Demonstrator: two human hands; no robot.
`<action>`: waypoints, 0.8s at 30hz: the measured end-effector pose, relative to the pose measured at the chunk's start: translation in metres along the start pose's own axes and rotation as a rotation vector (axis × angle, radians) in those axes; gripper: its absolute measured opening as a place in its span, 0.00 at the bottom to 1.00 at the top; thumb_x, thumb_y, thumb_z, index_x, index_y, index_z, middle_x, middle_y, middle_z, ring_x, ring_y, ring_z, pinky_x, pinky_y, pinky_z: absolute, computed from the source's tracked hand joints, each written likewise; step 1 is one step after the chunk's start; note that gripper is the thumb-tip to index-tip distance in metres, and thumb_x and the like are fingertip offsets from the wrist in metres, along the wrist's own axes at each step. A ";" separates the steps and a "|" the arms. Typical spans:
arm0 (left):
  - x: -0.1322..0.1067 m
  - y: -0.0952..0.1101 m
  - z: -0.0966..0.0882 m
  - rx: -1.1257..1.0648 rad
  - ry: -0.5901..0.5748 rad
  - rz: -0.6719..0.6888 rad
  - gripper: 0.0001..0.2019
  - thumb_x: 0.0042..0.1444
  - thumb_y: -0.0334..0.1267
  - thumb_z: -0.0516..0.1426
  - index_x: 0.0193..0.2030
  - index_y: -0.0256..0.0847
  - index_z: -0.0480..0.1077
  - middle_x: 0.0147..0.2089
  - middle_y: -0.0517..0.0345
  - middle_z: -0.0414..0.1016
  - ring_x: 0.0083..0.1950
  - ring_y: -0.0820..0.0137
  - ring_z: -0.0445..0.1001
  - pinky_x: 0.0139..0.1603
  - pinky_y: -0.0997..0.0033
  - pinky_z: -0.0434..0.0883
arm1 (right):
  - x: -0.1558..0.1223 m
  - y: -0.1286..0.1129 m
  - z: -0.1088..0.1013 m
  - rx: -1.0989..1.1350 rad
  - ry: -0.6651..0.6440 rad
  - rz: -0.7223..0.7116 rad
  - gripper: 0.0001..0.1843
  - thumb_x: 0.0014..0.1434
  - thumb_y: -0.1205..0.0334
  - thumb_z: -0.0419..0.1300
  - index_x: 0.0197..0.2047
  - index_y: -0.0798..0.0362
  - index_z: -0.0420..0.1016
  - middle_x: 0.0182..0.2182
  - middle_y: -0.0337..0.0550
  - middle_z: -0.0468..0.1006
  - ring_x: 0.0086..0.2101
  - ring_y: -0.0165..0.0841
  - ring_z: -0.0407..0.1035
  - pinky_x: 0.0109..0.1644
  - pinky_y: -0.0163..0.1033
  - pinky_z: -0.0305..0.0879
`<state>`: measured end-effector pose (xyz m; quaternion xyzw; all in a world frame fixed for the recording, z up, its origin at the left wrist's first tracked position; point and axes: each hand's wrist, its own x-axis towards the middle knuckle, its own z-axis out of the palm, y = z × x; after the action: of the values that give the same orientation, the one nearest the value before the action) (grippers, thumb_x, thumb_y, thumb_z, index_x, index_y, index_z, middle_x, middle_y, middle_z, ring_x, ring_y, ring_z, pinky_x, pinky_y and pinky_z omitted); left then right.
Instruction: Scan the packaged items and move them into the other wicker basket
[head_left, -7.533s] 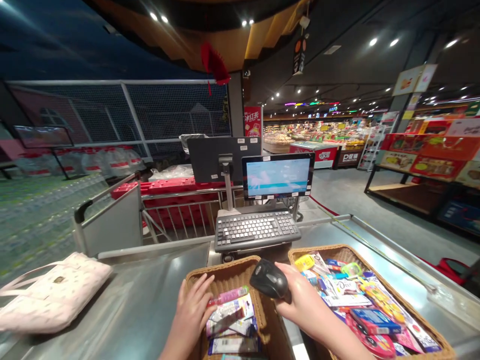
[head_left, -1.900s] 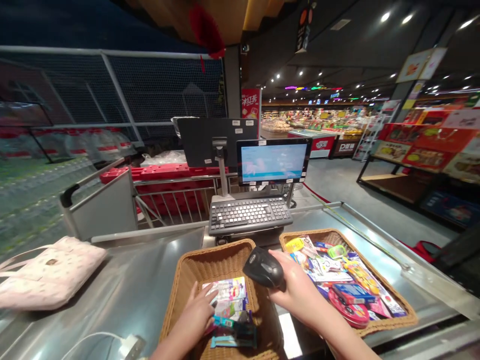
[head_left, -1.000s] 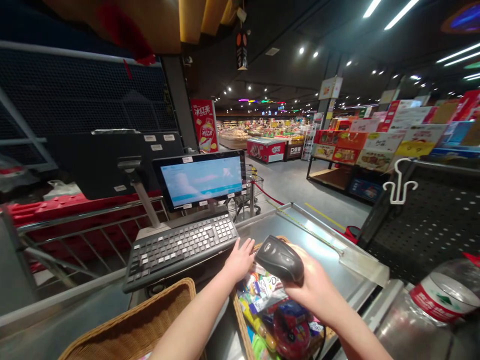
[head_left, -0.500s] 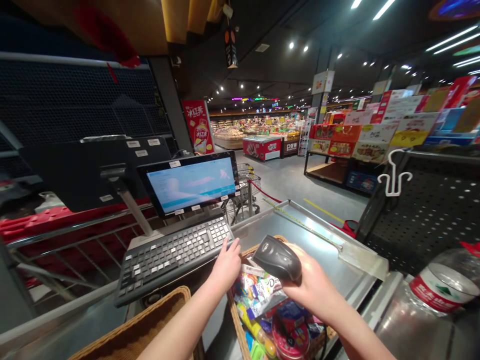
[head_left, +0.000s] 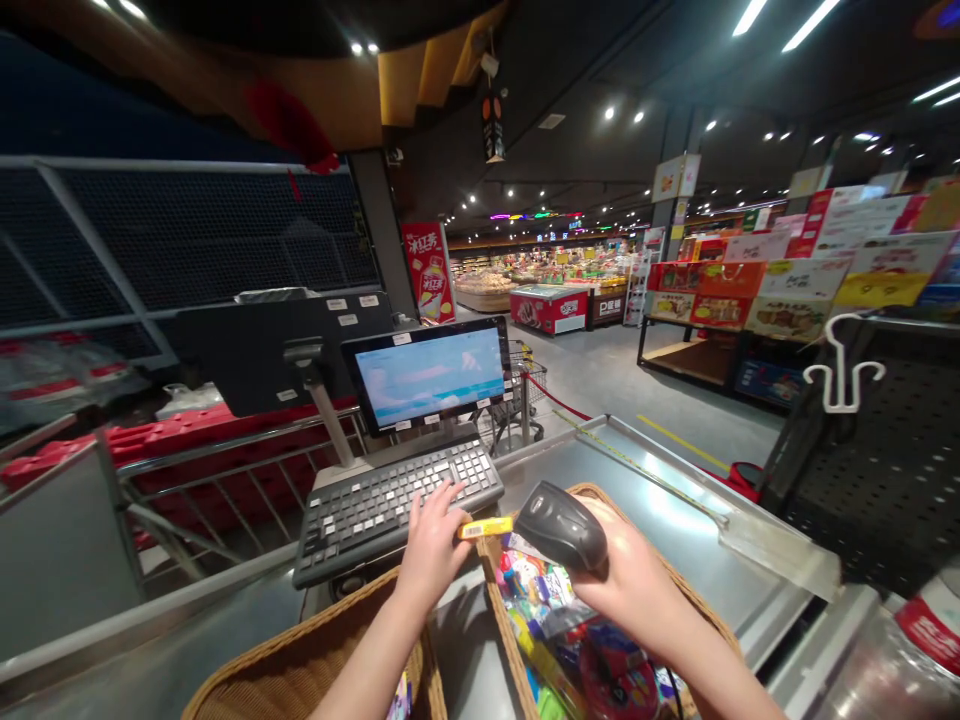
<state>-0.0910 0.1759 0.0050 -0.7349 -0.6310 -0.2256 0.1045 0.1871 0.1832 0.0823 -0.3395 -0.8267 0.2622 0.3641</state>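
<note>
My left hand (head_left: 431, 545) pinches a small yellow packet (head_left: 486, 527) that bears a barcode, just in front of the keyboard (head_left: 397, 500). In my right hand (head_left: 626, 560) is a black barcode scanner (head_left: 559, 525), its head close to the packet's right end. Below the scanner, a wicker basket (head_left: 504, 625) is full of colourful packaged goods (head_left: 551, 610), partly hidden by my right hand and forearm. Under my left forearm stands a second wicker basket (head_left: 300, 655). A purple-and-yellow wrapper (head_left: 401, 695) shows inside it, and my arm covers part of its inside.
Behind the keyboard stands a lit monitor (head_left: 433, 375), with a dark screen back (head_left: 255, 350) left of it. The metal counter (head_left: 637, 470) stretches away to the right. A black perforated panel (head_left: 892, 470) with a white hook and a large bottle (head_left: 930, 620) border the right side.
The yellow packet now shows in my left hand, held by the scanner's head. Before, that hand was over the basket's corner beside the keyboard. The camera view has turned left.
</note>
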 end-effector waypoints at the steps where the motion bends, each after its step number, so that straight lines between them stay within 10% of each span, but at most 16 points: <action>1: 0.000 0.001 -0.008 0.000 0.037 -0.018 0.06 0.53 0.28 0.57 0.35 0.43 0.71 0.64 0.49 0.68 0.70 0.51 0.58 0.68 0.31 0.47 | 0.001 -0.004 0.003 0.001 -0.005 -0.011 0.30 0.44 0.75 0.56 0.52 0.51 0.72 0.52 0.49 0.76 0.53 0.46 0.68 0.59 0.52 0.65; 10: -0.010 -0.014 -0.068 -0.109 0.271 -0.045 0.07 0.55 0.29 0.56 0.37 0.46 0.73 0.63 0.53 0.69 0.70 0.53 0.58 0.69 0.31 0.45 | 0.009 -0.031 0.030 -0.017 -0.037 -0.121 0.28 0.44 0.74 0.56 0.50 0.52 0.74 0.51 0.50 0.76 0.55 0.47 0.67 0.61 0.55 0.63; 24: -0.045 -0.048 -0.100 -0.464 0.434 -0.092 0.02 0.54 0.34 0.61 0.32 0.44 0.75 0.70 0.54 0.60 0.74 0.54 0.49 0.71 0.38 0.50 | 0.009 -0.074 0.051 -0.032 -0.157 -0.231 0.35 0.39 0.75 0.55 0.53 0.50 0.73 0.52 0.49 0.76 0.60 0.50 0.61 0.67 0.59 0.54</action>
<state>-0.1627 0.1009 0.0658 -0.6447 -0.5582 -0.5193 0.0561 0.1153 0.1338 0.1063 -0.2263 -0.8902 0.2314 0.3205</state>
